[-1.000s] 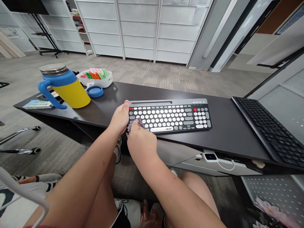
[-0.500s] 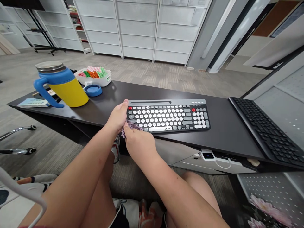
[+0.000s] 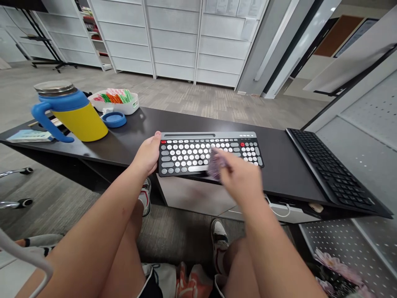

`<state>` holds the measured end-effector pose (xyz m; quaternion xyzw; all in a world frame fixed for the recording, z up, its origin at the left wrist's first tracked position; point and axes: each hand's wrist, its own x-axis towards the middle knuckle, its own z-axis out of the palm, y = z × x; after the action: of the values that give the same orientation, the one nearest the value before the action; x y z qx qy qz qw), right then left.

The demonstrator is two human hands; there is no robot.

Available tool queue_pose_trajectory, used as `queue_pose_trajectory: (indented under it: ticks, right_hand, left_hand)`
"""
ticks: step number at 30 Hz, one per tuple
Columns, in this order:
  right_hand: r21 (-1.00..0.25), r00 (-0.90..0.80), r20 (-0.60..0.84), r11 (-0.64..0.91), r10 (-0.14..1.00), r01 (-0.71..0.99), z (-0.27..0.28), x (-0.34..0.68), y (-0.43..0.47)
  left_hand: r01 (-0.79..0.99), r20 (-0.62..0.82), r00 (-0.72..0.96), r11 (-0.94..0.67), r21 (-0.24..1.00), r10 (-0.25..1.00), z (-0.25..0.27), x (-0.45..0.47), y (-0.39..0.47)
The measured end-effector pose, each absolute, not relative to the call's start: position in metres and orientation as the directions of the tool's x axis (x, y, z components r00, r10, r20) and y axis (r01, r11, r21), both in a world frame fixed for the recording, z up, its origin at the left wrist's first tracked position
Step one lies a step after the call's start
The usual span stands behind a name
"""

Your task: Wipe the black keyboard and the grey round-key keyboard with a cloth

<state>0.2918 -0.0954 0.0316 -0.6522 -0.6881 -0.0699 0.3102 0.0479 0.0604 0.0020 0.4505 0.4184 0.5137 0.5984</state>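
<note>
Head view: keyboard (image 3: pixel 192 152) extends rightward from the left hand (image 3: pixel 147 155).

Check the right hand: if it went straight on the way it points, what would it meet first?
Probably the white-keyed keyboard: the right hand, holding the cloth, points forward and left across it. Depth is unclear, so they may be touching.

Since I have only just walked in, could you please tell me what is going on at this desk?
The person's left hand holds the left end of a white-keyed keyboard on the dark desk. The right hand, blurred, grips a purplish cloth at the keyboard's front edge, right of its middle; whether the cloth touches the keys is unclear. A black keyboard lies to the right, and a blue-and-yellow mug stands to the left.
</note>
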Motion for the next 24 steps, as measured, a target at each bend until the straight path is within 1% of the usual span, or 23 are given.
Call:
queue_pose_trajectory:
  ticks: [1, 3, 4, 5, 6, 8, 11, 13, 19, 24]
  right_hand:
    - [-0.320, 0.188, 0.564, 0.003, 0.804, 0.947, 0.034, 0.312, -0.099]
    - [-0.337, 0.420, 0.594, -0.262, 0.686, 0.904, 0.037, 0.352, -0.105]
    - [-0.330, 0.504, 0.569, -0.381, 0.650, 0.864, 0.036, 0.369, -0.107]
    - [-0.318, 0.572, 0.518, -0.477, 0.637, 0.819, 0.035, 0.383, -0.108]
    - [-0.304, 0.621, 0.469, -0.545, 0.628, 0.781, 0.032, 0.395, -0.109]
    - [-0.253, 0.670, 0.349, -0.623, 0.655, 0.740, 0.027, 0.408, -0.108]
    - [-0.203, 0.661, 0.196, -0.629, 0.725, 0.750, 0.019, 0.407, -0.102]
    - [-0.206, 0.642, 0.144, -0.612, 0.753, 0.764, 0.017, 0.399, -0.098]
    - [-0.247, 0.627, 0.117, -0.589, 0.770, 0.769, 0.019, 0.383, -0.093]
    - [-0.229, 0.580, 0.136, -0.544, 0.803, 0.807, 0.018, 0.366, -0.092]
  left_hand:
    - [-0.232, -0.033, 0.126, 0.062, 0.971, 0.992, 0.001, 0.047, 0.061]
    - [-0.220, -0.028, 0.127, 0.056, 0.974, 0.992, -0.001, 0.047, 0.061]
    - [-0.214, -0.027, 0.125, 0.054, 0.975, 0.992, -0.001, 0.047, 0.061]
    - [-0.210, -0.025, 0.122, 0.051, 0.976, 0.992, -0.001, 0.048, 0.061]
    - [-0.206, -0.021, 0.119, 0.045, 0.977, 0.993, -0.001, 0.048, 0.061]
    - [-0.194, -0.009, 0.112, 0.031, 0.981, 0.994, 0.000, 0.049, 0.061]
    - [-0.165, -0.001, 0.098, 0.017, 0.986, 0.995, 0.001, 0.049, 0.061]
    - [-0.154, 0.004, 0.090, 0.010, 0.988, 0.996, 0.001, 0.049, 0.060]
    - [-0.143, 0.071, 0.114, -0.054, 0.988, 0.991, -0.001, 0.047, 0.058]
    - [-0.135, 0.085, 0.115, -0.069, 0.988, 0.990, -0.004, 0.046, 0.059]
